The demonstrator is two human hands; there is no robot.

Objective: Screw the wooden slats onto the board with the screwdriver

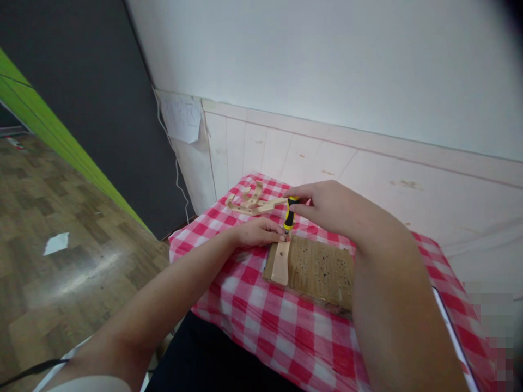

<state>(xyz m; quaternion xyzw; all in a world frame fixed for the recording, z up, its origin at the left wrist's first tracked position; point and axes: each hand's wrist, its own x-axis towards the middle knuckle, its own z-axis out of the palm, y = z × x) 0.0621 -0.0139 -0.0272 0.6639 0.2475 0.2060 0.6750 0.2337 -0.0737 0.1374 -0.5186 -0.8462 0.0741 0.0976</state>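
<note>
My right hand is closed around the yellow-and-black handle of a screwdriver, which stands nearly upright. Its tip meets the far end of a pale wooden hook lying on a brown wooden board. One dark hole shows in the hook's near part. My left hand rests at the board's far left corner, its fingertips pinched beside the screwdriver tip. Whatever those fingertips hold is too small to make out. Many small holes dot the board.
Several more pale wooden hooks lie at the back left of the table. A red-and-white checked cloth covers the tabletop. A white wall rises behind it. At the right edge lies a flat, dark-edged object, partly hidden by my arm.
</note>
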